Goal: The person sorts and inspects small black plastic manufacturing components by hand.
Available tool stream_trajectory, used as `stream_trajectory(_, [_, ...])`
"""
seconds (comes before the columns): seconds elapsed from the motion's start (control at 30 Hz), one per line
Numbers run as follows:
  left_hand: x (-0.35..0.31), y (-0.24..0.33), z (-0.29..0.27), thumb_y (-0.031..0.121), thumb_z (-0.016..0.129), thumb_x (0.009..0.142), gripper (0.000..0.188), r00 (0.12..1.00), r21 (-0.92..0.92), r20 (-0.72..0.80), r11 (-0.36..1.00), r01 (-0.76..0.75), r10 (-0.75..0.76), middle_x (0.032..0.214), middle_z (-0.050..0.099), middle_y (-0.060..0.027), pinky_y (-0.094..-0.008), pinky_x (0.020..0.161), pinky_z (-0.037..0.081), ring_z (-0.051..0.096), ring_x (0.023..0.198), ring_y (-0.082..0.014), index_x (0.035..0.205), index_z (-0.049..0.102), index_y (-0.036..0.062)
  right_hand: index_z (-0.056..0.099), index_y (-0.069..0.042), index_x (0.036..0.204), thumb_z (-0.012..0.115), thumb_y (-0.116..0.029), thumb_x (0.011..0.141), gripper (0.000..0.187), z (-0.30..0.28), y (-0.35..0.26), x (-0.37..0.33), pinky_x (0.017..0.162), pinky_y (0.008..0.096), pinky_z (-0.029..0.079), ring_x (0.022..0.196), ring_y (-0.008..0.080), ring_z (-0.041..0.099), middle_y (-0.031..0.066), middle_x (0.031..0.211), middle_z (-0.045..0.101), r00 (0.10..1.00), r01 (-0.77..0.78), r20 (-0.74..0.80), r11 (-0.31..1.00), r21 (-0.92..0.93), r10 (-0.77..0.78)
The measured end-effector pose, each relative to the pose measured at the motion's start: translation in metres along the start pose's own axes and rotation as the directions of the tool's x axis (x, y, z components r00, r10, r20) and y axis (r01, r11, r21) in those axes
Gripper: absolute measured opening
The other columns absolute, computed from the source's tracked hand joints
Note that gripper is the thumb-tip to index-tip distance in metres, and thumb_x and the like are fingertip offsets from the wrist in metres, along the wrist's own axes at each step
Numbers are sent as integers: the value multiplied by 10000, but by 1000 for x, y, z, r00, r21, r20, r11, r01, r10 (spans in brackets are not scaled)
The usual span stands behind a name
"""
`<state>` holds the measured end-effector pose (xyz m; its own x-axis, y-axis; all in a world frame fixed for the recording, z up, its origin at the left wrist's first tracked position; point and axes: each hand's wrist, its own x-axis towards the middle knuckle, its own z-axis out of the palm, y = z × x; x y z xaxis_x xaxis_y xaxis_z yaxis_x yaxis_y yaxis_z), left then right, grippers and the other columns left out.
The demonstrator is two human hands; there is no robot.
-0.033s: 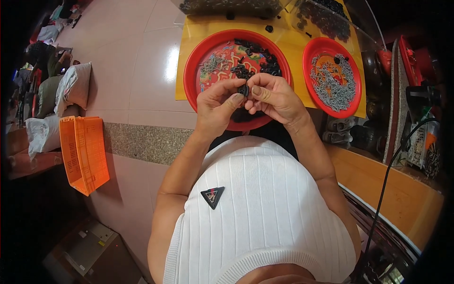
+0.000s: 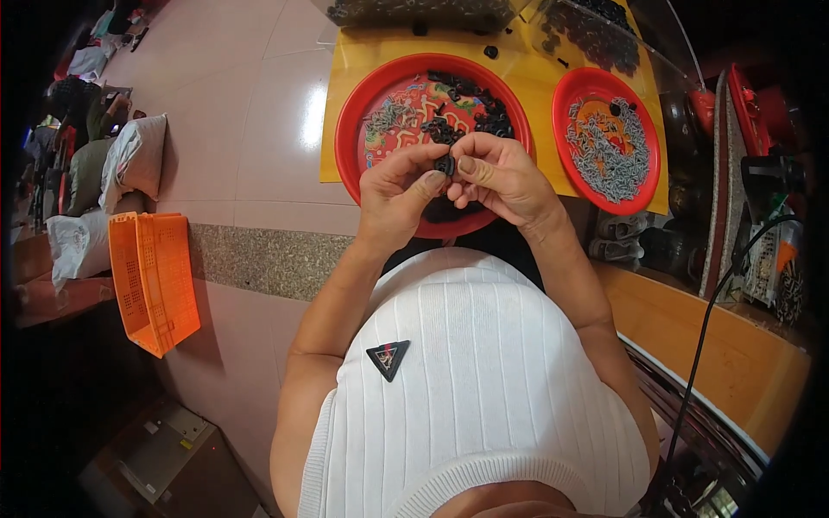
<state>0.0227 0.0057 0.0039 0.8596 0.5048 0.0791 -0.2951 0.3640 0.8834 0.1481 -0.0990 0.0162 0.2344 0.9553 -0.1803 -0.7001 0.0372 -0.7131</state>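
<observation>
Over the near side of a round red tray (image 2: 346, 129), my two hands meet at a small black plastic part (image 2: 445, 164). My left hand (image 2: 393, 190) pinches it between thumb and forefinger. From the other side my right hand (image 2: 511, 180) is closed, its thumb and fingertips at the part's right edge; whatever else they hold is hidden. Inside the tray lie a small heap of silver screws (image 2: 389, 119) on the left and many black plastic pieces (image 2: 494, 119) on the right and in the middle.
A smaller red tray (image 2: 560, 129) of silver screws (image 2: 617, 177) stands to the right on the yellow tabletop (image 2: 540, 65). Clear bins of black parts (image 2: 423, 12) are at the back. An orange crate (image 2: 155, 281) and white sacks (image 2: 136, 160) sit on the left floor. A black cable (image 2: 701, 337) hangs at right.
</observation>
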Motion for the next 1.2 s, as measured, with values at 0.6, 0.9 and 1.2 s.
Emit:
stream_trajectory(0.6, [-9,13,-31,-47,600,723,169,989,670,-56,740,-62,134,731,550,-65,-225,603,428,533,657,-122,889,584,-21,596,7,877,555,-110,801,146,-11,-100,16,609,248,479,690,148,592,96,771,603,832,288,-52,509,-811,-553])
stream_trajectory(0.9, [22,1,-3,-12,623,626,69,956,909,285,297,-293,74,713,521,-139,-354,602,432,535,667,-287,687,591,-9,584,13,780,599,-97,708,132,1,-31,-10,619,357,447,684,313,560,165,726,559,894,107,68,64,-992,-442])
stream_trajectory(1.2, [37,-6,3,66,644,540,135,943,946,322,1,-323,-79,690,538,-163,-395,612,450,554,694,-326,620,578,-22,557,-11,739,577,-82,703,82,3,-7,-24,661,373,441,730,294,535,147,714,523,908,220,225,-53,-974,-353])
